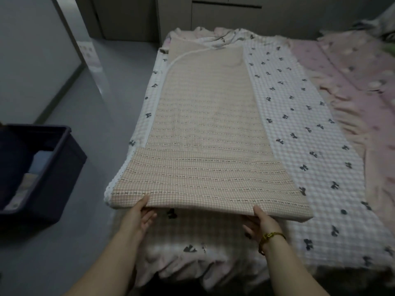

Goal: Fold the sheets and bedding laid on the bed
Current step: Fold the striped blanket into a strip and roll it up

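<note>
A long beige waffle-cloth blanket is lying down the bed, on top of a white bumpy blanket with little dark bows. The left hand is pinching the near edge of the beige blanket, thumb on top and fingers underneath. The right hand, wearing a gold bracelet, is pinching the same edge further along in the same way. That edge is being held up a little. A crumpled pink cover is lying to the right. A dark blue plastic box is sitting on the grey floor.
</note>
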